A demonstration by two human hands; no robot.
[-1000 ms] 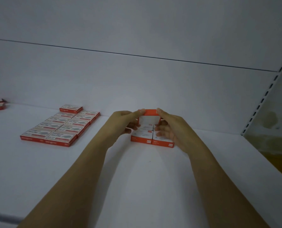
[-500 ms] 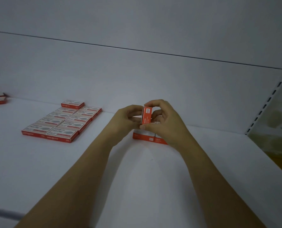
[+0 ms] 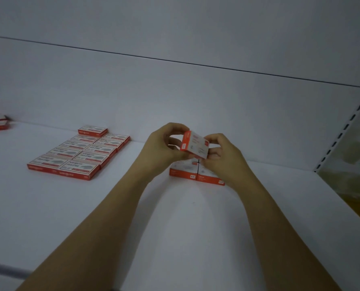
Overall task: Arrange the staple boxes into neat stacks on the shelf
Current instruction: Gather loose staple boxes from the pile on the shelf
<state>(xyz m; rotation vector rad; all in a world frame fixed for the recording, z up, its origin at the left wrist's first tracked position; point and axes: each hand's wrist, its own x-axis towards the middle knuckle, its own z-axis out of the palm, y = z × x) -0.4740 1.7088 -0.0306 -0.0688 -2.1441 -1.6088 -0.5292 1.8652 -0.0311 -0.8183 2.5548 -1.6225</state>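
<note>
We hold a staple box (image 3: pixel 195 144) tilted in the air, our left hand (image 3: pixel 160 148) and right hand (image 3: pixel 223 158) both pinching it. It hangs just above two boxes (image 3: pixel 196 173) lying side by side on the white shelf (image 3: pixel 175 227).
</note>
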